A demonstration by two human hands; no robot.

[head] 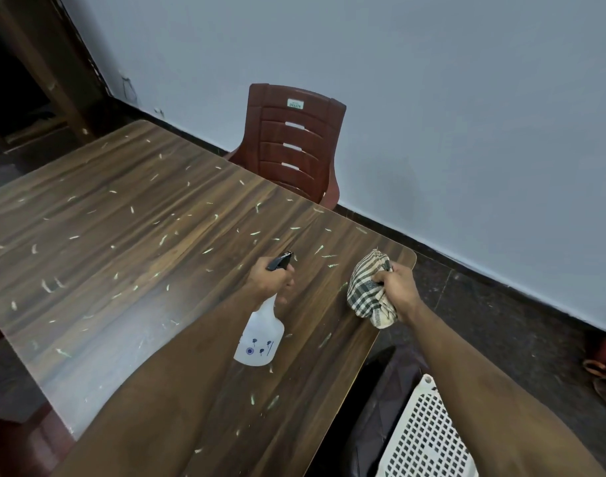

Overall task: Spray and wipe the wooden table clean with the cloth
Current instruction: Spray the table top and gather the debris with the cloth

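Scattered pale flecks cover one wooden table; left hand fingers grip one spray bottle, right hand fingers clutch one checked cloth.

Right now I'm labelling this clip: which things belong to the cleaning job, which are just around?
Job: spray bottle in left hand, checked cloth in right hand, littered wooden table.
Around: brown chair, white perforated basket.
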